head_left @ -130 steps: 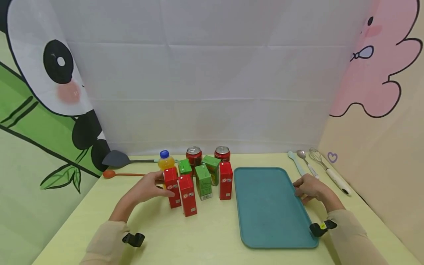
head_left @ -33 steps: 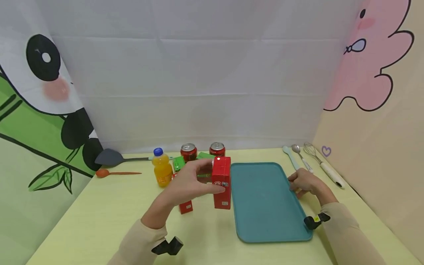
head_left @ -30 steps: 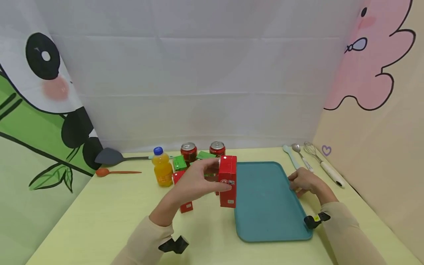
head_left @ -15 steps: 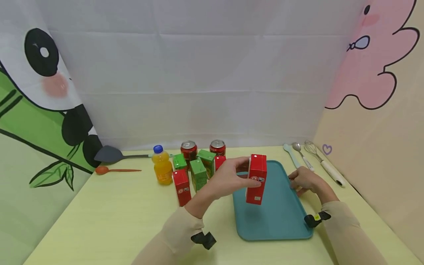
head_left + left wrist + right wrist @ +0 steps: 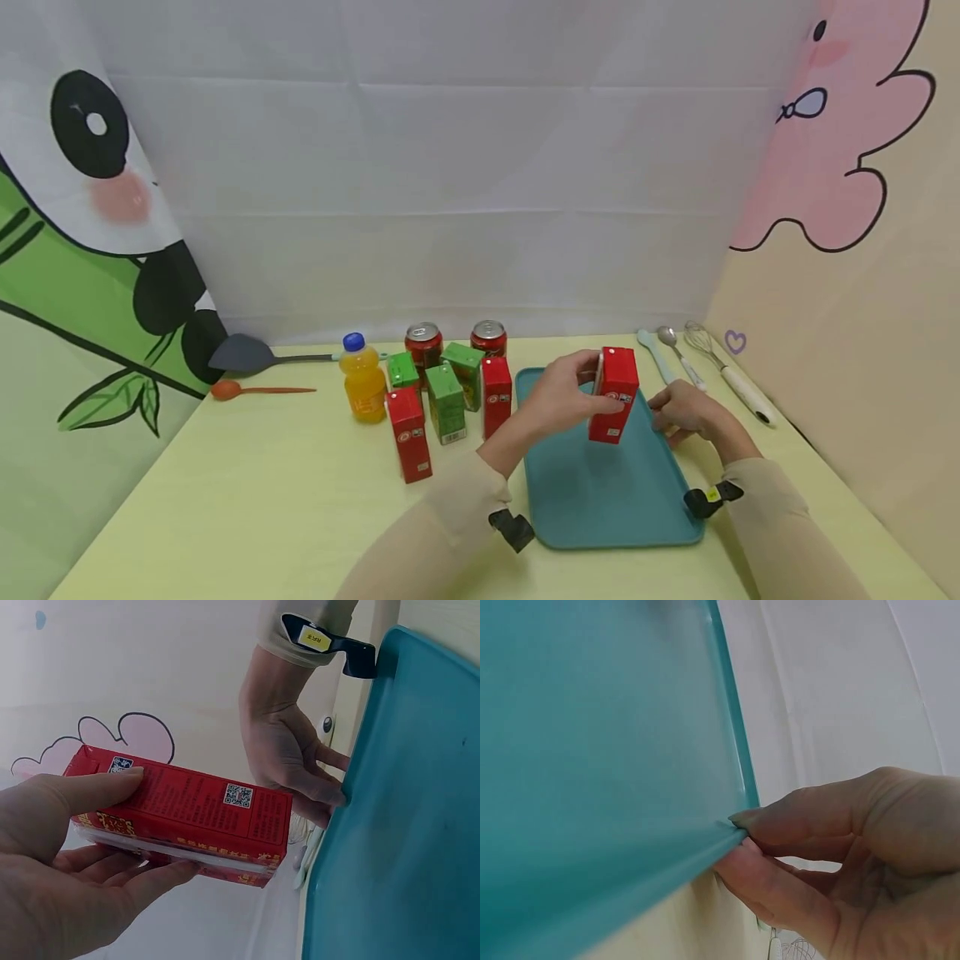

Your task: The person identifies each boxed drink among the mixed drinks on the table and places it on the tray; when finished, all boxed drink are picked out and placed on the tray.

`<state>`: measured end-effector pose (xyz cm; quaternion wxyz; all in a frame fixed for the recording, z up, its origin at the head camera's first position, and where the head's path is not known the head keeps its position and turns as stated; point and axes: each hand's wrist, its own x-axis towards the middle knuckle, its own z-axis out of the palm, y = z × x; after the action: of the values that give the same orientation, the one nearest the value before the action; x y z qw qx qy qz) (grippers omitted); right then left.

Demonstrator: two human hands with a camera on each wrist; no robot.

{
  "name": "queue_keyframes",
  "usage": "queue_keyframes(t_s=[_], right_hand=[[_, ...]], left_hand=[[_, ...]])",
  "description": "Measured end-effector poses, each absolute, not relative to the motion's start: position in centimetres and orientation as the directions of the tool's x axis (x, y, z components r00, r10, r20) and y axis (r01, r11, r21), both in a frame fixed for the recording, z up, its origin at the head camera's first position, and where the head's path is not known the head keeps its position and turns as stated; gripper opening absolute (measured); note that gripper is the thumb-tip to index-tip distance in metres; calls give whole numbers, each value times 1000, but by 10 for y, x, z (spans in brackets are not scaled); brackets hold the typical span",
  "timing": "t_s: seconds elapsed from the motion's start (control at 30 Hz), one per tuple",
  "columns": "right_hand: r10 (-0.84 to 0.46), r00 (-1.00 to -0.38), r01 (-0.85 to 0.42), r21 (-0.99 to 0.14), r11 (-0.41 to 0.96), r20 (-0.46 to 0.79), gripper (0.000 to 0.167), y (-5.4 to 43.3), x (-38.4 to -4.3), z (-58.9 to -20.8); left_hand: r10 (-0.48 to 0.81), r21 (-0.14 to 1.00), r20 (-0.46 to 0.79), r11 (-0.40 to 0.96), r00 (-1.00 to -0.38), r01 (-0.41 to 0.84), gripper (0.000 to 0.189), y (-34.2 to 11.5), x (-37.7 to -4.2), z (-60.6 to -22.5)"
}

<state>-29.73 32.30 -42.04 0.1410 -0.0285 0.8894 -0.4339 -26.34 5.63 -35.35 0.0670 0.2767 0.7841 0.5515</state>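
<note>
My left hand [image 5: 558, 395] grips a red drink carton [image 5: 617, 392] between thumb and fingers, holding it over the far part of the teal tray [image 5: 600, 508]. In the left wrist view the carton [image 5: 187, 806] lies across the fingers, its side with small printed codes facing the camera. My right hand [image 5: 690, 410] pinches the tray's right rim, thumb above and fingers below, as the right wrist view shows at the rim [image 5: 731, 838]. Left of the tray stand two more red cartons [image 5: 409, 435] and several green cartons [image 5: 447, 400].
Behind the cartons are two red cans [image 5: 423, 340] and an orange juice bottle [image 5: 363, 383]. A dark spatula [image 5: 243, 354] and an orange spoon [image 5: 228, 389] lie at left. A whisk [image 5: 738, 383], a metal spoon [image 5: 678, 354] and a pale blue utensil [image 5: 654, 354] lie beyond my right hand.
My left hand took a red carton from the left group, lifted it and carried it rightward over the tray. My right hand has stayed at the tray's rim.
</note>
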Motion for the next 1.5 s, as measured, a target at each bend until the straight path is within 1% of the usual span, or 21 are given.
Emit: queue_keyframes(t_s=[0.13, 0.37, 0.53, 0.63, 0.73, 0.83, 1.03, 1.27, 1.5], right_hand=[[-173, -959, 68, -776, 626, -224, 48, 322, -299, -419], [-172, -960, 67, -780, 622, -219, 41, 322, -299, -419], [-180, -960, 59, -782, 620, -214, 42, 325, -297, -421], [-183, -960, 56, -786, 615, -212, 43, 324, -299, -420], [-187, -960, 55, -794, 605, -209, 45, 321, -301, -420], [-196, -958, 53, -801, 597, -209, 46, 318, -300, -423], [-179, -960, 63, -788, 613, -216, 46, 320, -297, -426], [-176, -961, 60, -784, 618, -213, 44, 321, -298, -421], [-165, -962, 68, -777, 626, -217, 45, 321, -297, -420]], left_hand=[[515, 904, 205, 226, -832, 362, 64, 66, -270, -359], [499, 923, 176, 216, -849, 318, 65, 79, -286, -373], [490, 926, 176, 213, -854, 313, 62, 89, -299, -387], [461, 927, 181, 216, -869, 307, 62, 93, -306, -390], [397, 930, 184, 225, -899, 290, 64, 94, -312, -394], [356, 934, 182, 229, -916, 275, 64, 95, -315, -398], [392, 936, 159, 231, -906, 265, 64, 102, -322, -406], [413, 924, 77, 312, -907, 221, 66, 112, -331, -404], [390, 936, 81, 286, -917, 204, 65, 118, -340, -406]])
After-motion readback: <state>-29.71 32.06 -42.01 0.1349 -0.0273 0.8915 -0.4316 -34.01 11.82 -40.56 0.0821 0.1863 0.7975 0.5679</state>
